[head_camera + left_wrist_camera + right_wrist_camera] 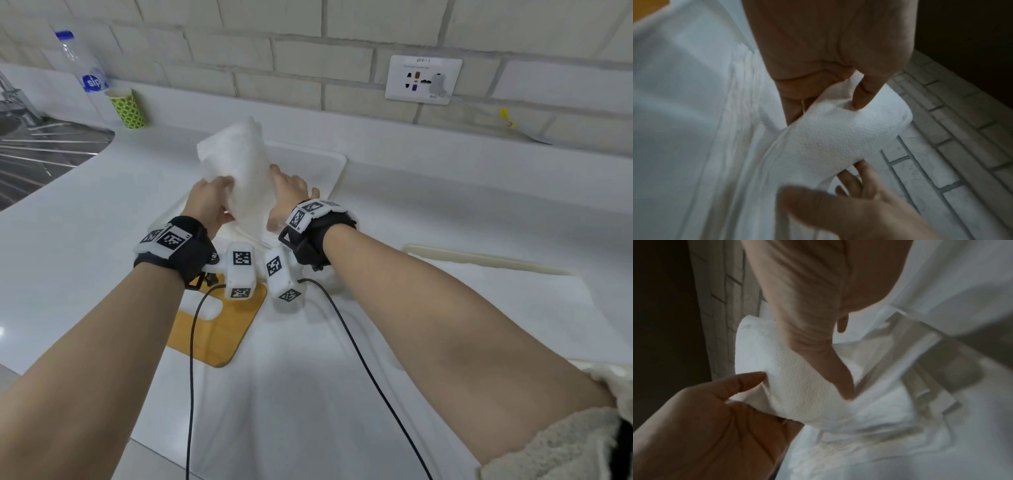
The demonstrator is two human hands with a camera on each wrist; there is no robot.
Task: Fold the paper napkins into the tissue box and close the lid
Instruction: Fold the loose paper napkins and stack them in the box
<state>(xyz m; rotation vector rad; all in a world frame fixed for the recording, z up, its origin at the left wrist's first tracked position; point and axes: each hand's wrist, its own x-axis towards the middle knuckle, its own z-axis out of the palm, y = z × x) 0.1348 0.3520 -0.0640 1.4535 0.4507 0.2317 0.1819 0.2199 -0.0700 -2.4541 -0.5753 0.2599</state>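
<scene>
A thick bundle of white paper napkins (236,164) stands upright in the air over the white tissue box (329,164) on the counter. My left hand (222,183) grips the bundle's left side, and in its wrist view the thumb (861,95) presses into the curled napkins (834,138). On the right side my right hand (281,176) holds it, fingers along the paper (793,378). More napkin layers (869,418) trail down into the box (941,369). The wooden lid (219,329), with an oval slot, lies flat near me, partly under the wrist cameras.
A water bottle (80,65) and a green paper cup (126,108) stand at the back left beside a steel sink drainer (34,147). A wall socket (423,78) is on the brick wall. A cream strip (479,260) lies at right. Black cables (191,342) hang from my wrists.
</scene>
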